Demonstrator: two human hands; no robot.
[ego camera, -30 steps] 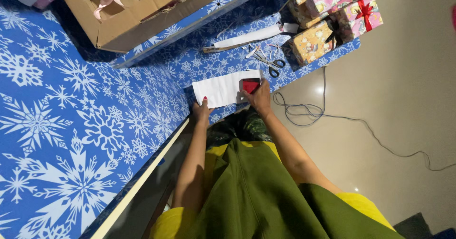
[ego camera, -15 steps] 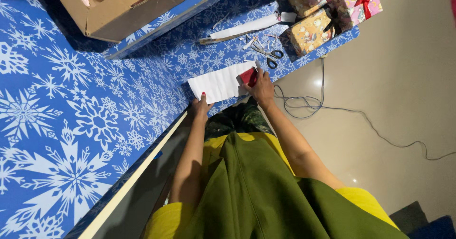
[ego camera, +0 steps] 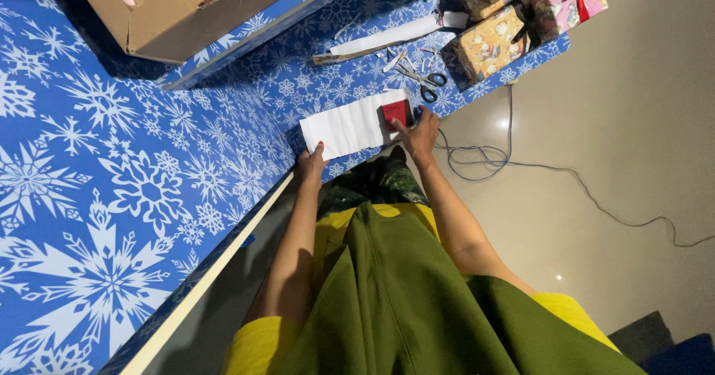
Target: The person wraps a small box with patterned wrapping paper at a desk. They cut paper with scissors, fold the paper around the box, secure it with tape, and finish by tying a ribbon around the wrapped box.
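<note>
Snowflake-papered table point(ego camera: 149, 189) carries white paper point(ego camera: 350, 125), scissors point(ego camera: 418, 81), cardboard box point(ego camera: 179, 10).

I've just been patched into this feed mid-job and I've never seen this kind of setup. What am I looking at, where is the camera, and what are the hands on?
There is no machine here: a person works with two bare hands, and the one picture comes from a camera worn on their head, looking down past their green and yellow clothing.

The surface is covered with blue snowflake-patterned paper. On it lies a white sheet of paper with a small red box on its right end. The left hand rests at the sheet's near left corner; the right hand touches the red box with its fingertips. Neither hand grips or lifts anything.

Farther back lie scissors, a long white roll, wrapped gift boxes and a brown cardboard box. A thin cable trails over the floor to the right.
</note>
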